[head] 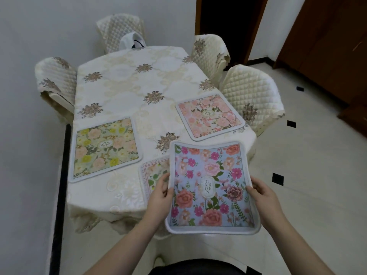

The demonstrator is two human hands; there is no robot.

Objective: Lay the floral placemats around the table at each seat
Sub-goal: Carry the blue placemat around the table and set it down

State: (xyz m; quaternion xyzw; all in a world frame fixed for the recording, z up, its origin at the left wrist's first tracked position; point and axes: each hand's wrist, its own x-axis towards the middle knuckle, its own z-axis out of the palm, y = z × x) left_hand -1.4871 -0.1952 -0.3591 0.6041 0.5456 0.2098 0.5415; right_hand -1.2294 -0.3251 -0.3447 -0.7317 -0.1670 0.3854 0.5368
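I hold a blue floral placemat (210,187) above the table's near edge. My left hand (158,195) grips its left edge and my right hand (264,195) grips its right edge. Under it on the table (123,80) lies a white floral placemat (154,175), mostly hidden. A yellow-green floral placemat (105,148) lies flat at the near left seat. A pink floral placemat (209,116) lies flat at the near right seat.
Quilted cream chairs stand around the table: one on the left (55,80), one at the far end (121,30), two on the right (210,52) (252,98). A white bag (133,40) sits at the far end. Tiled floor lies to the right.
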